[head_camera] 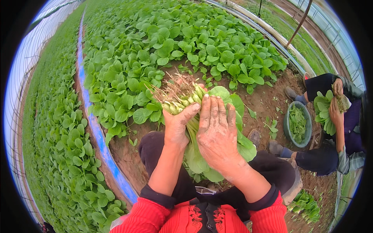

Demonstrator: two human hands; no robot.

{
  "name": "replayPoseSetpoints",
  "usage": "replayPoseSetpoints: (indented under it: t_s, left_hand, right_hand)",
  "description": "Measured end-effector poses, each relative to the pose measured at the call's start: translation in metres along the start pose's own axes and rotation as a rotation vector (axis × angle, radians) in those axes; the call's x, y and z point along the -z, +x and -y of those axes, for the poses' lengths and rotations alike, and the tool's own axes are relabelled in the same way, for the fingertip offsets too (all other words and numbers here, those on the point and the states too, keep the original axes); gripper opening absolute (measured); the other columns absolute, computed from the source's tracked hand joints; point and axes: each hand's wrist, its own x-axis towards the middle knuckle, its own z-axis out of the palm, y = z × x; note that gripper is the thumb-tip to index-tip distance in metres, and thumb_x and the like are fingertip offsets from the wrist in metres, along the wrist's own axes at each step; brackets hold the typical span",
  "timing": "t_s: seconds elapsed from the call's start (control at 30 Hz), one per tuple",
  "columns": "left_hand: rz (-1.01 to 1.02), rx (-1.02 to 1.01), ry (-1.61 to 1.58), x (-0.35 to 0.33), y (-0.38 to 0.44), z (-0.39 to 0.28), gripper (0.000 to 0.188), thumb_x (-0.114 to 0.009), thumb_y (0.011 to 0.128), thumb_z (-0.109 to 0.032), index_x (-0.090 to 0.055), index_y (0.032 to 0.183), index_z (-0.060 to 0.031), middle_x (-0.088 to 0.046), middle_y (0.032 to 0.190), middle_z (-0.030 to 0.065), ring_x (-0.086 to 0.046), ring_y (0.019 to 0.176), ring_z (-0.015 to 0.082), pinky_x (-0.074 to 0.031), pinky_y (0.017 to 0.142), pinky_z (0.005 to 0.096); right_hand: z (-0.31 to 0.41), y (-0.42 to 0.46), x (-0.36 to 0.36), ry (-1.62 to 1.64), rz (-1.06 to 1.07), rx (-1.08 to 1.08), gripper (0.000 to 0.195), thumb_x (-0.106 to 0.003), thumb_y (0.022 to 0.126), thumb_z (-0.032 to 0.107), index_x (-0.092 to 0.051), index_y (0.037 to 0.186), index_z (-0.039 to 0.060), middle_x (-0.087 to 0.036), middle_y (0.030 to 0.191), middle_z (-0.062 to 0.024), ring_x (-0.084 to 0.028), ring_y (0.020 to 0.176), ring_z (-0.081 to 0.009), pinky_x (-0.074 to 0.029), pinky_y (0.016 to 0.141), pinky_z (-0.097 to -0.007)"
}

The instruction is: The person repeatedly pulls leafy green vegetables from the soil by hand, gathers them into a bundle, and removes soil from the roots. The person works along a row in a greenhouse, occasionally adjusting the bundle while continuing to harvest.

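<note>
A bunch of leafy greens [193,128] with pale stems and brown, soil-flecked roots is held up before my chest, roots away from me and leaves towards my lap. My left hand [179,122] grips the stems just below the roots, its thumb across them. My right hand [217,128], dusty with soil, lies along the bunch with its fingers extended, the fingertips near the stem bases. Its palm side is hidden. Broad leaves spread out under and to the right of my right hand.
Dense beds of greens [125,58] grow ahead and left, split by a blue strip [100,139]. At right a co-worker [320,163] holds another bunch [325,109] beside a round tub of greens [297,123]. A pile of greens [306,205] lies on the soil at lower right.
</note>
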Motion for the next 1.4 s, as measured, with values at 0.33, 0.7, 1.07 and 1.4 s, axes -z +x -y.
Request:
replayPoseSetpoints:
  t_s: [0.33,0.7,1.07,1.4]
  left_hand:
    - [0.062,0.040,0.202,-0.007,0.020,0.007,0.043,-0.068,0.073,0.013,-0.059,0.114,0.0064,-0.069,0.107,0.0167,-0.069,0.095,0.0229,-0.057,0.084,0.0345]
    - [0.217,-0.093,0.454,-0.069,0.079,0.010,0.053,-0.060,0.078,0.008,-0.045,0.130,0.0075,-0.062,0.119,0.0233,-0.063,0.108,0.0313,-0.053,0.095,0.0427]
    - [0.508,-0.007,0.533,-0.194,0.103,0.102,0.049,-0.064,0.077,0.012,-0.052,0.124,0.0058,-0.066,0.112,0.0173,-0.067,0.101,0.0244,-0.055,0.088,0.0354]
    - [0.890,-0.073,0.774,-0.292,0.094,0.165,0.051,-0.079,0.070,0.002,-0.058,0.116,0.0014,-0.068,0.102,0.0076,-0.065,0.088,0.0145,-0.052,0.082,0.0295]
  right_hand:
    - [-0.047,-0.021,0.032,0.162,0.130,-0.095,0.057,-0.053,0.092,0.025,-0.042,0.139,-0.0037,-0.054,0.130,-0.0259,-0.053,0.122,-0.0370,-0.030,0.109,-0.0536]
    - [-0.156,-0.103,0.000,0.116,0.538,-0.089,0.020,-0.065,0.075,0.013,-0.071,0.093,0.0075,-0.070,0.093,-0.0107,-0.068,0.091,-0.0265,-0.048,0.077,-0.0500]
    - [-0.152,-0.114,-0.025,0.273,0.907,-0.093,0.030,-0.070,0.074,0.014,-0.072,0.104,0.0078,-0.069,0.107,-0.0105,-0.063,0.103,-0.0302,-0.045,0.083,-0.0587]
    - [-0.122,-0.114,-0.031,0.253,0.742,-0.007,0.019,-0.065,0.077,0.015,-0.073,0.093,0.0079,-0.068,0.096,-0.0120,-0.065,0.092,-0.0297,-0.048,0.078,-0.0582]
